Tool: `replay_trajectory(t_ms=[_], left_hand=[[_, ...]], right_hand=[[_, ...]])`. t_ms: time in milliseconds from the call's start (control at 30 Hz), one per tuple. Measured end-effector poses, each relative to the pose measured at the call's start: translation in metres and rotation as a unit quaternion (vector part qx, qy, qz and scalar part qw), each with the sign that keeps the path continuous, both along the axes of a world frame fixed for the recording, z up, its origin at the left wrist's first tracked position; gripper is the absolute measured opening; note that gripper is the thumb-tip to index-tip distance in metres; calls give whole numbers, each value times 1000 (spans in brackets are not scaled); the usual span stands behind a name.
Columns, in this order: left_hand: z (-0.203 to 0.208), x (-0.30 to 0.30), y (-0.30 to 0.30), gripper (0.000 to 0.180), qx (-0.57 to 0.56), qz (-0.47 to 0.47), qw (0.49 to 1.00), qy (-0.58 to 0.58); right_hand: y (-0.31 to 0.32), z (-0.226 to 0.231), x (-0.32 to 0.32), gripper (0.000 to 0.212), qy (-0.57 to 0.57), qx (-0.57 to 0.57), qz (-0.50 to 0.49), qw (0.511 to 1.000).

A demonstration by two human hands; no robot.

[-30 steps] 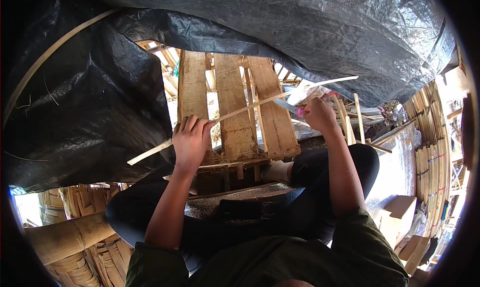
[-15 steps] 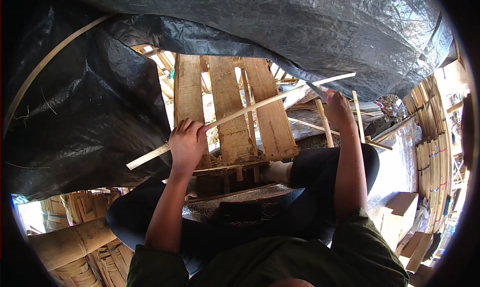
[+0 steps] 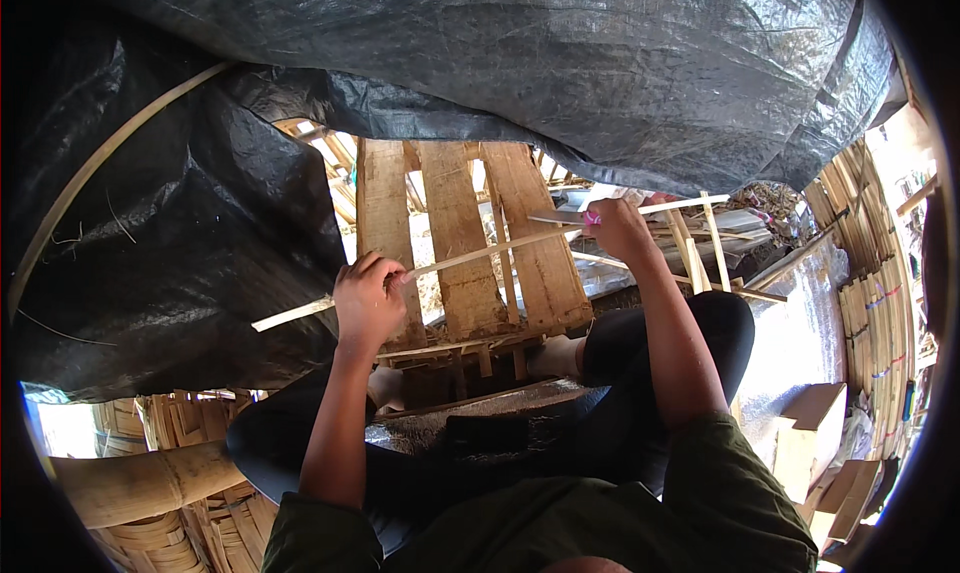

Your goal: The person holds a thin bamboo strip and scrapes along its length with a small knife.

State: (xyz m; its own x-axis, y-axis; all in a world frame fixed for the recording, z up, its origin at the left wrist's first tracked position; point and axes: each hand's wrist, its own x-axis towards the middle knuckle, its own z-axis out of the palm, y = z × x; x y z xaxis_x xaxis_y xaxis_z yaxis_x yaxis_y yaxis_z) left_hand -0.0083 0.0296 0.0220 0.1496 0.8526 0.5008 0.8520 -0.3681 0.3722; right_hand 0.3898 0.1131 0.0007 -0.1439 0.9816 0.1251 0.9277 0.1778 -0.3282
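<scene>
A long, pale bamboo strip [image 3: 490, 252] slants across in front of me, its left end lower than its right. My left hand [image 3: 368, 299] is closed round the strip near that lower end. In my right hand [image 3: 620, 233] is a knife [image 3: 557, 216] with a pinkish handle, its blade pointing left just above the strip. Whether the blade touches the strip, I cannot tell. Beneath the strip stands a low bench of rough wooden planks [image 3: 455, 208], between my bent legs.
Black plastic sheeting [image 3: 640, 63] hangs across the far side and down the left. Thin bamboo sticks [image 3: 716, 243] stand by my right knee. Bundled slats [image 3: 870, 323] line the far right, near a wooden block [image 3: 805, 438]. A thick bamboo pole [image 3: 150, 483] lies at lower left.
My right hand and the knife have moved left and a little nearer along the strip. The strip's right end has dropped lower. My left hand keeps its hold.
</scene>
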Motion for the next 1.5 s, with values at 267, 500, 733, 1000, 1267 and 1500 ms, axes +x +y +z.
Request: replay_trajectory(t_ms=[267, 500, 733, 1000, 1267, 1500], left_hand=[[-1, 15, -12, 11, -99, -29, 995, 4], [-1, -14, -6, 10, -85, 17, 996, 8], [2, -31, -2, 15, -102, 43, 994, 23], [5, -31, -4, 13, -145, 46, 988, 21], [0, -2, -5, 9, -162, -21, 987, -3], [-14, 15, -7, 11, -106, -10, 994, -38]], right_hand=[[-27, 30, -66, 13, -5, -38, 66, 997], [-18, 34, -25, 16, -38, 4, 21, 999], [-16, 28, -2, 17, -56, 42, 30, 997], [-9, 21, -18, 7, -61, -3, 31, 998], [-29, 15, -73, 4, 34, 26, 109, 993], [-32, 30, -92, 8, 70, 31, 136, 988]])
